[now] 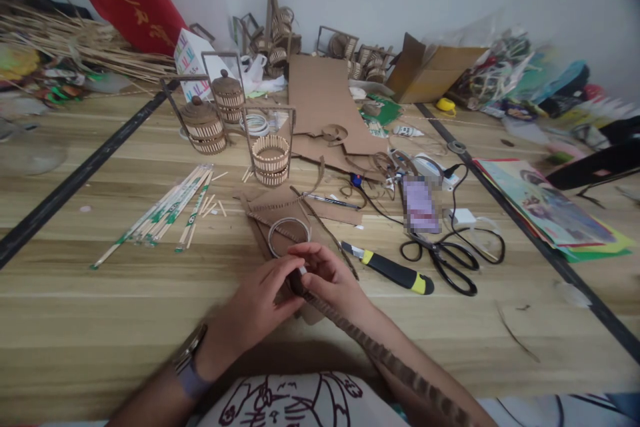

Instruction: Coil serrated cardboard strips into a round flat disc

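Close together in front of my body, my left hand (263, 297) and my right hand (333, 277) are both closed on a long brown corrugated cardboard strip (380, 352). Its dark end (296, 282) sits curled between my fingers, partly hidden. From there the strip runs over my right forearm to the lower right. A small white bit shows at my fingertips; I cannot make out what it is. Just beyond my fingers lies a pale ring (270, 240) on brown cardboard pieces (257, 213). A black-and-yellow utility knife (395, 271) rests right of my right hand.
Wrapped chopsticks (170, 207) lie at left. Behind them stand lidded miniature buckets (204, 127) and an open one (271, 160) with tall handles. To the right are black scissors (445, 257), a phone (421, 205) and cables. A cardboard sheet (317, 90) and box (435, 73) stand farther back.
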### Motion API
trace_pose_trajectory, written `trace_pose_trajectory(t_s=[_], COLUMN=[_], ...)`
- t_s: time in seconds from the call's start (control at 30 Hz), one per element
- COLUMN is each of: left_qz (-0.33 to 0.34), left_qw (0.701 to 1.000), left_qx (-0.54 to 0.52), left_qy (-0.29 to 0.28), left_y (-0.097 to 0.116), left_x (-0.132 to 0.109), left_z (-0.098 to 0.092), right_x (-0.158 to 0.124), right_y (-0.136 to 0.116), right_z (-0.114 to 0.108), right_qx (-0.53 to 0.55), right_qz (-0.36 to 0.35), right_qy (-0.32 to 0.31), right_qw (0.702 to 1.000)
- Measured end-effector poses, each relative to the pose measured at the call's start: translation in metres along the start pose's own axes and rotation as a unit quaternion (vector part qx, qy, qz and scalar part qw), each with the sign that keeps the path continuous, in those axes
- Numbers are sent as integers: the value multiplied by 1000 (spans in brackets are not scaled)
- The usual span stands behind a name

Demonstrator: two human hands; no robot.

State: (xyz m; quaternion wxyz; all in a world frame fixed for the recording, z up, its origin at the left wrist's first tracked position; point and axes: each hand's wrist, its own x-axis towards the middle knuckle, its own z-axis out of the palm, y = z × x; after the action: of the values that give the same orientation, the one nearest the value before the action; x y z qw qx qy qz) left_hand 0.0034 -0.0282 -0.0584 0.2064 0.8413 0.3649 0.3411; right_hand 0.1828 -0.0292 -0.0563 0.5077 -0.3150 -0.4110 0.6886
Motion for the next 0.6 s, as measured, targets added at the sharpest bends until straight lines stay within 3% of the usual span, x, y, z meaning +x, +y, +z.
trace_pose_trajectory(t_s=[0.17, 0.33, 0.6], left_qz=[-6, -9, -7], left_qw=[1000, 1000, 999], left_qx=[-1, -11, -36], left_qy=[8, 7, 4], left_y=[-1, 1, -2], left_x=[2, 3, 0], left_z=[-2, -3, 0], right_x=[0, 0, -1], right_y=[-11, -14, -5], right_z=[-7, -7, -5], right_qx=[-12, -4, 7], right_qz=[23, 20, 40], right_qy=[1, 68, 33], right_qw=[1000, 997, 999])
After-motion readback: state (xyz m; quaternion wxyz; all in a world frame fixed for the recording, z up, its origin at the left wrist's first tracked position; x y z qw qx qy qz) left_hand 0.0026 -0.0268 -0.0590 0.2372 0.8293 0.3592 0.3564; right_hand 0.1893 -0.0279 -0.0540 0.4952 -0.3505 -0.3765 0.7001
